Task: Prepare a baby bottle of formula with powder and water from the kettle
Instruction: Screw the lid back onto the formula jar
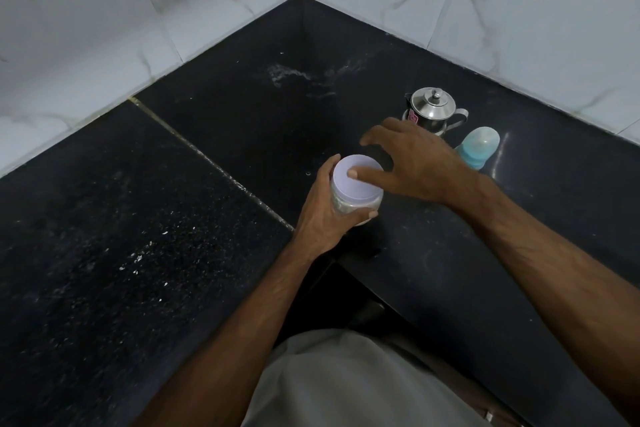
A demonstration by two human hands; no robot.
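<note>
A black speckled stone counter (104,236) runs into a corner under white marbled wall tiles (104,10), with a pale seam crossing it on the left. Whitish smears mark the surface near the corner. On the right side stands a steel kettle (433,109) with its lid on, and just beside it, nearer the front, a blue capped bottle (479,146).

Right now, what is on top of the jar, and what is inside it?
A white lid closes the jar, and the right hand reaches over it, thumb on the lid. Through the clear wall the contents look pale, but the left hand covers most.
</note>
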